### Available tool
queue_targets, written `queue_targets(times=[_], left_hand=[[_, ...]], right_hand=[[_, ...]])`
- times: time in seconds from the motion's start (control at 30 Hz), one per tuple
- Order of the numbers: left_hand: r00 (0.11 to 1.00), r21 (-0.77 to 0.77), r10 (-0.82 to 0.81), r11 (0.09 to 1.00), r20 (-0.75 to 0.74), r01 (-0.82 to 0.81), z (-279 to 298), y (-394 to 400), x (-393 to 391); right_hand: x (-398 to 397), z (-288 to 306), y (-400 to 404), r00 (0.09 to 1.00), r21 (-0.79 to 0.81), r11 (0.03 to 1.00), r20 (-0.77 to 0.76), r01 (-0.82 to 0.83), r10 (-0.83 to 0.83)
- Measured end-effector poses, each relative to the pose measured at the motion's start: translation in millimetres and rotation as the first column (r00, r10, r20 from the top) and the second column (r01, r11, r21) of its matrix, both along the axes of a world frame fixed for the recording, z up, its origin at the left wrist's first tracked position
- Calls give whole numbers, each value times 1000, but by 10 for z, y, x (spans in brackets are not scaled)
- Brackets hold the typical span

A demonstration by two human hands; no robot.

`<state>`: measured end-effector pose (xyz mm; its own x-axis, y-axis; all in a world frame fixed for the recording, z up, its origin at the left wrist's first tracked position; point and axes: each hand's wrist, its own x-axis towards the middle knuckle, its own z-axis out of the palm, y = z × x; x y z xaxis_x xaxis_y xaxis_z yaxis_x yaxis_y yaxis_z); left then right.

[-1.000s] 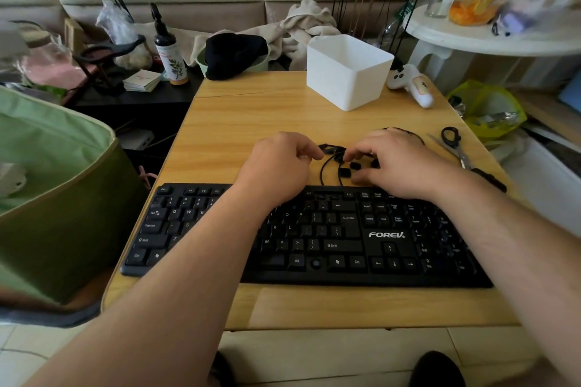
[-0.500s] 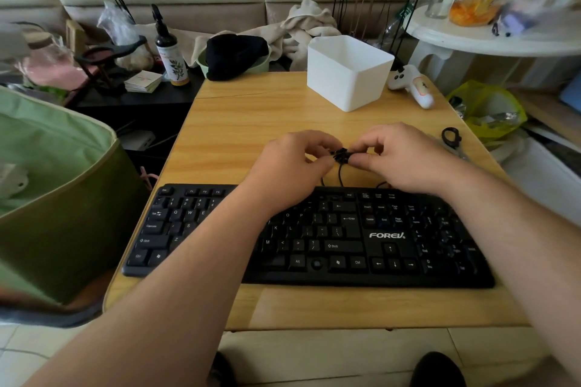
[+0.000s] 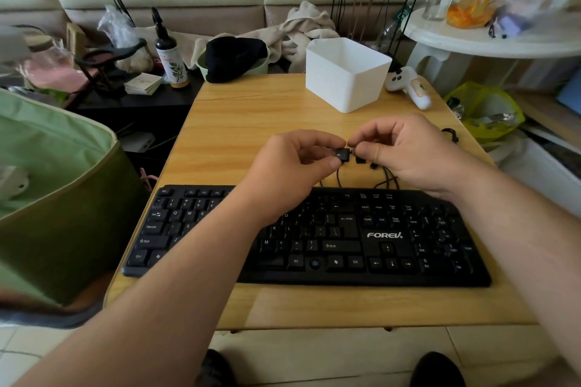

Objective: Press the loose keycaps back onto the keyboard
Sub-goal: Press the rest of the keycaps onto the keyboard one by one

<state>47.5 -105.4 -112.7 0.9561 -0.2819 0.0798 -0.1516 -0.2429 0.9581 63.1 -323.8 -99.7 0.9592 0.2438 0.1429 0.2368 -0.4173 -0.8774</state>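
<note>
A black FOREV keyboard (image 3: 314,236) lies across the near part of the wooden table (image 3: 239,116). Above its top edge both hands meet over the table. My left hand (image 3: 292,166) pinches a small black keycap (image 3: 342,154) between thumb and fingers, its printed face turned up. My right hand (image 3: 405,151) has its fingertips curled at the right side of the same keycap. Two more loose black keycaps (image 3: 361,160) lie on the table just under my right hand's fingers, beside the keyboard's black cable (image 3: 339,177).
A white plastic bin (image 3: 347,75) stands at the back of the table, a white game controller (image 3: 408,85) to its right. Scissors (image 3: 451,134) peek out behind my right hand. A green fabric bag (image 3: 56,198) sits close on the left. A white side table (image 3: 490,41) stands far right.
Both hands rose from the table behind the keyboard and came together. A keycap was picked up and is now pinched between the fingertips, turned with its face up.
</note>
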Motion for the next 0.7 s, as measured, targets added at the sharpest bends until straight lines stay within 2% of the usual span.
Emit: queue_targets(times=[0.13,0.37,0.5,0.7], left_hand=[[1000,18,-3,1000,-20,3,9,6,-16],[998,30,-26,999,-58,28,107,98,-48],[996,-40,-30,999,-84,27,116,194,-44],[974,-198,-78,980,-214,35,115,134,-87]], right_hand=[[-20,27,41,998,17,1000,62,-13,12],[-160,114,175,986,-251,968,164,1,41],[-219,165,216,987,-242,970,149,-27,65],[-345,230,172,984,-219,976,172,2,36]])
